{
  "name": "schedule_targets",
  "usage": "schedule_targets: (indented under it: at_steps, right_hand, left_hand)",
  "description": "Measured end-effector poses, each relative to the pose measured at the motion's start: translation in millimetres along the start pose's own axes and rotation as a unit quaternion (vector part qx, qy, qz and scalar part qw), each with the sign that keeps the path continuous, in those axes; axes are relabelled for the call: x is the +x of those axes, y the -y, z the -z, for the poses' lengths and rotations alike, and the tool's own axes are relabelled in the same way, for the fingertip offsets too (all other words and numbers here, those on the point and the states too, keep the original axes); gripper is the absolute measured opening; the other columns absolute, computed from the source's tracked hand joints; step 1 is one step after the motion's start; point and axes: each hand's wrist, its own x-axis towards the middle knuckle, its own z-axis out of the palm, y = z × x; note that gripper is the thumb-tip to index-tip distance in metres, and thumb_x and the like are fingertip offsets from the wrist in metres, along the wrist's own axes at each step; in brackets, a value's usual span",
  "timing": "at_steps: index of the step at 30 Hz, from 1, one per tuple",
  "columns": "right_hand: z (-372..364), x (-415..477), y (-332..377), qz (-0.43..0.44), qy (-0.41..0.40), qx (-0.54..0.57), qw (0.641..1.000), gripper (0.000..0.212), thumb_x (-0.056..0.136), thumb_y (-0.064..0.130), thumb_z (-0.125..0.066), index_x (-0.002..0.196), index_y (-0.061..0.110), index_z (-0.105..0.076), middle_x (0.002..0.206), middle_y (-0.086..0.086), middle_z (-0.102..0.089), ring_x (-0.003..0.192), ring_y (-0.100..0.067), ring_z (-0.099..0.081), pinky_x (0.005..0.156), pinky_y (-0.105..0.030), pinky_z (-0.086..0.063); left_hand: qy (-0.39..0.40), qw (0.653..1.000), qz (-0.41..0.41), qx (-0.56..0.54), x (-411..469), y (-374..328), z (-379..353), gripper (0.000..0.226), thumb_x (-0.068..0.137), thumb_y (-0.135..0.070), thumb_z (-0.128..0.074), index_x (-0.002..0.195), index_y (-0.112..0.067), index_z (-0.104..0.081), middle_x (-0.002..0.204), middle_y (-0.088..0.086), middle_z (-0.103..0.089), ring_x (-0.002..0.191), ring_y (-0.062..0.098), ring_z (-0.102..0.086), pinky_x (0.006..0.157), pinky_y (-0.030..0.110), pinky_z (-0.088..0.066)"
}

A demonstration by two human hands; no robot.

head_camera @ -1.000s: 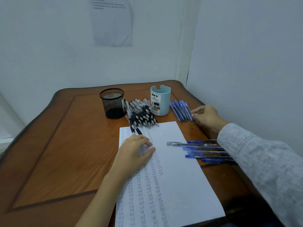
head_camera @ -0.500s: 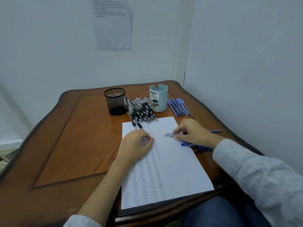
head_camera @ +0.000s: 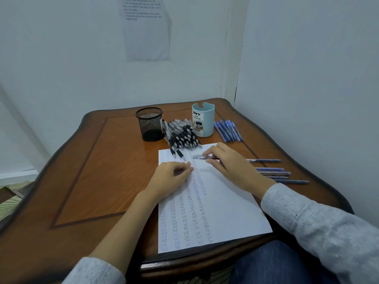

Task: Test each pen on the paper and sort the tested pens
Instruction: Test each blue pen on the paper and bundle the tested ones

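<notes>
A white sheet of paper [head_camera: 223, 203] covered in columns of scribbled marks lies on the wooden table [head_camera: 98, 171]. My left hand [head_camera: 172, 177] rests on the sheet's upper left part, fingers loosely curled, holding nothing. My right hand [head_camera: 229, 165] pinches a blue pen [head_camera: 264, 160] that lies flat across the paper's top right; its clear capped end [head_camera: 198, 157] points left. Several more blue pens [head_camera: 274, 174] lie on the table right of the sheet, partly hidden by my right wrist.
A black mesh cup [head_camera: 149, 124] and a light blue desk organizer cup [head_camera: 203, 119] stand at the back. A pile of black-grip pens [head_camera: 182, 136] lies between them, a row of blue pens [head_camera: 228, 130] right of the organizer. Walls close in behind and right.
My right hand came back from the blue pens by the organizer to the paper's top right and took hold of a blue pen. My left hand stayed on the sheet. The camera tilted up.
</notes>
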Motion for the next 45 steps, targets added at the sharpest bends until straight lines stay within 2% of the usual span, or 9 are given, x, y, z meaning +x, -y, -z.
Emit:
schedule_targets:
  at_steps: [5,18,25,29,32,34,37,42,45]
  right_hand:
    - [-5,-11,-7,0.024,-0.005,-0.104,0.994,0.029,0.093,0.036,-0.055,0.113,0.021,-0.071,0.085,0.0,-0.063,0.065,-0.017,-0.059,0.05,-0.03,-0.048]
    - [8,-11,0,-0.105,0.061,-0.16,0.98,0.047,0.083,0.065,-0.052,0.117,0.035,-0.063,0.089,0.012,-0.063,0.076,-0.002,-0.048,0.053,-0.018,-0.029]
    - [24,-8,9,-0.161,0.015,0.137,0.977,0.039,0.099,0.014,-0.048,0.135,0.025,-0.038,0.089,-0.001,-0.063,0.064,-0.005,-0.057,0.061,-0.021,-0.05]
    - [33,-8,22,-0.197,-0.042,0.427,0.882,0.021,0.1,0.004,-0.042,0.11,0.017,-0.056,0.086,-0.013,-0.066,0.047,-0.009,-0.052,0.043,-0.019,-0.044]
    - [31,-12,34,-0.263,-0.018,0.709,0.654,0.038,0.091,-0.004,-0.031,0.109,0.004,-0.064,0.09,-0.018,-0.068,0.064,-0.017,-0.06,0.057,-0.023,-0.053]
    - [23,-14,38,-0.271,-0.021,0.761,0.589,0.043,0.086,-0.009,-0.033,0.113,0.007,-0.063,0.095,-0.012,-0.071,0.078,-0.019,-0.066,0.07,-0.023,-0.054]
    - [7,-18,46,-0.277,-0.027,0.699,0.659,0.022,0.096,0.008,-0.048,0.114,0.008,-0.061,0.1,-0.01,-0.073,0.078,-0.017,-0.068,0.069,-0.023,-0.053]
    - [-11,-27,52,-0.314,-0.043,0.533,0.784,0.036,0.091,0.039,-0.058,0.088,0.005,-0.071,0.065,-0.005,-0.063,0.04,-0.01,-0.042,0.037,-0.017,-0.03]
    - [-15,-30,53,-0.325,-0.078,0.491,0.804,0.037,0.081,0.034,-0.073,0.082,-0.002,-0.067,0.058,-0.006,-0.054,0.037,-0.011,-0.039,0.035,-0.019,-0.029]
  left_hand:
    - [-0.021,0.999,-0.029,-0.016,-5,1,-2,0.023,0.092,-0.013,-0.058,0.108,-0.02,-0.072,0.122,-0.008,-0.065,0.112,-0.004,-0.056,0.099,0.021,-0.045]
    - [-0.072,0.996,-0.016,-0.042,-8,4,-1,0.017,0.087,-0.009,-0.061,0.093,-0.017,-0.075,0.11,-0.006,-0.069,0.105,-0.001,-0.06,0.095,0.032,-0.049]
    - [-0.06,0.997,-0.028,-0.03,-9,6,-2,0.014,0.087,-0.018,-0.064,0.096,-0.021,-0.073,0.114,-0.007,-0.068,0.11,0.001,-0.058,0.099,0.033,-0.047]
    - [-0.054,0.998,-0.028,-0.021,-8,7,-2,0.014,0.087,-0.018,-0.064,0.097,-0.023,-0.073,0.115,-0.007,-0.067,0.111,0.003,-0.058,0.1,0.036,-0.046]
    - [-0.053,0.998,-0.027,-0.015,-7,8,-2,0.015,0.086,-0.018,-0.064,0.097,-0.024,-0.072,0.116,-0.008,-0.067,0.112,0.004,-0.057,0.101,0.037,-0.045]
    - [-0.054,0.998,-0.029,-0.011,-7,8,-1,0.016,0.087,-0.017,-0.064,0.098,-0.024,-0.073,0.116,-0.008,-0.067,0.111,0.003,-0.057,0.101,0.036,-0.045]
    - [-0.053,0.998,-0.034,-0.007,-8,7,-1,0.016,0.086,-0.017,-0.064,0.097,-0.025,-0.072,0.116,-0.008,-0.067,0.11,0.005,-0.057,0.1,0.037,-0.045]
    - [-0.047,0.998,-0.032,-0.011,-8,8,-1,0.017,0.086,-0.015,-0.063,0.099,-0.022,-0.072,0.118,-0.005,-0.066,0.113,0.008,-0.057,0.1,0.039,-0.045]
    - [-0.052,0.998,-0.03,-0.005,-9,7,-2,0.019,0.088,-0.014,-0.061,0.102,-0.02,-0.072,0.118,-0.006,-0.066,0.113,0.006,-0.055,0.101,0.036,-0.043]
